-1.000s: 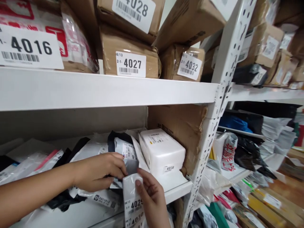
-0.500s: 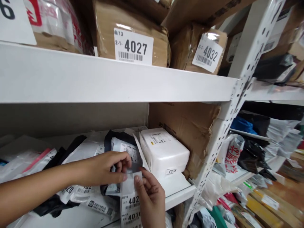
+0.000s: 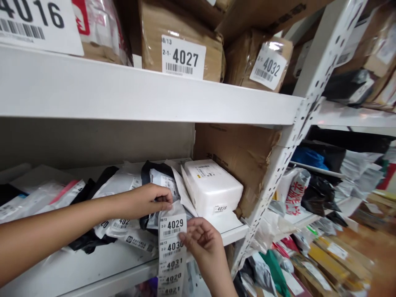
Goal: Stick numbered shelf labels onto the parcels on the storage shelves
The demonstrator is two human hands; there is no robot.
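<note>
A long strip of white number labels [image 3: 171,251] hangs in front of the lower shelf, with 4029 on its top printed label and 4030 and 4031 beneath. My left hand [image 3: 154,200] pinches the strip's blank upper end, fingers curled down. At its right edge, beside 4030, my right hand [image 3: 204,243] has its thumb on the paper and its other fingers loosely bent. Behind both hands stands a white foam-wrapped box [image 3: 213,185] labelled 4038. Grey and black mailing bags [image 3: 116,189] lie to its left, partly covered by my left arm.
Above runs the upper shelf's white edge [image 3: 148,97], carrying cartons labelled 4027 [image 3: 182,24] and 4032 [image 3: 239,62]. A perforated upright post [image 3: 278,165] rises on the right. Beyond it are shelves of bags and several parcels [image 3: 334,264] lower down.
My right hand has shifted right and its grip looks looser, uncovering label 4029. The strip now shows more labels. The view has turned slightly left and down.
</note>
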